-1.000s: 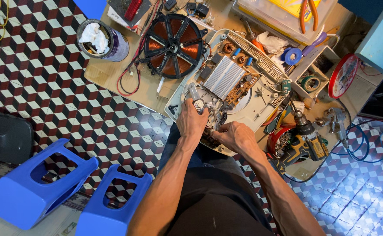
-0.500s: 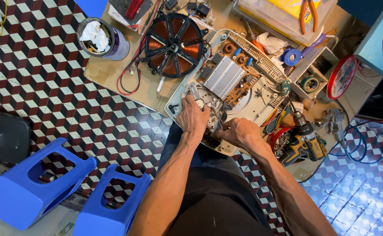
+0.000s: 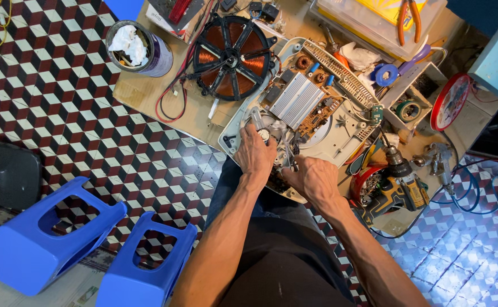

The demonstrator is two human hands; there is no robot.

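Gripping a small metal part whose shape is hard to make out, the left hand (image 3: pixel 254 153) and right hand (image 3: pixel 312 177) curl, forearms extended, over the near edge of an opened induction cooker chassis (image 3: pixel 340 133); its copper coil disc (image 3: pixel 230 50) lies just beyond.

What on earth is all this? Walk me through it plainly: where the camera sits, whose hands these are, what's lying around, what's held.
The one view comes from a camera on the person's head, looking down at their own bare hands. Both work inside an opened grey appliance base with a finned metal block and circuit parts. The left hand rests on a small clear part; the right hand pinches something small, too hidden to name. Beside the base lie a round copper coil disc, a can stuffed with white rag and a cordless drill. Two blue plastic stools stand on the patterned tile floor.
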